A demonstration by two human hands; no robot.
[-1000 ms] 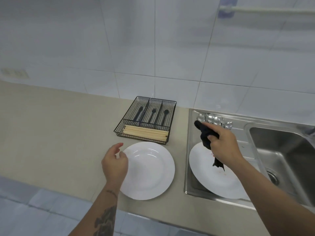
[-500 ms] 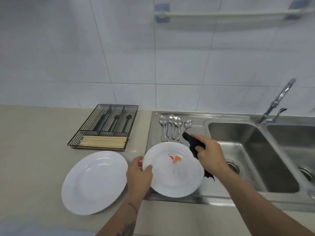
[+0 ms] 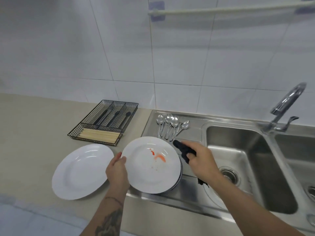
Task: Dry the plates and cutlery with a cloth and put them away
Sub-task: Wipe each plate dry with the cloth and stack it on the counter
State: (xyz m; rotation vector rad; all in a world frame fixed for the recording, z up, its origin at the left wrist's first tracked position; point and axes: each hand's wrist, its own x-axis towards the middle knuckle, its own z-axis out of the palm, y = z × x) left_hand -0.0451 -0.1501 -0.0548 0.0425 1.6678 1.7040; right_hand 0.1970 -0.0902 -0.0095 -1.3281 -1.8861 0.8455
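My left hand [image 3: 117,169] grips the left rim of a white plate [image 3: 150,174] marked with an orange-red smear; it is lifted slightly off a stack of plates [image 3: 179,174] on the steel drainboard [image 3: 189,189]. My right hand [image 3: 202,160] holds a dark cloth [image 3: 183,149] just right of that plate. A second white plate [image 3: 80,171] lies flat on the beige counter to the left. Several steel spoons [image 3: 170,125] lie on the drainboard behind the plates.
A black wire cutlery tray [image 3: 105,121] with dark utensils and chopsticks sits at the counter's back. The double sink [image 3: 242,160] and tap [image 3: 286,106] are to the right. A towel rail [image 3: 221,9] hangs on the tiled wall.
My left hand left the counter plate, moved right and took hold of the smeared plate's rim. The view panned right, bringing the sink and tap in. The right hand keeps the cloth.
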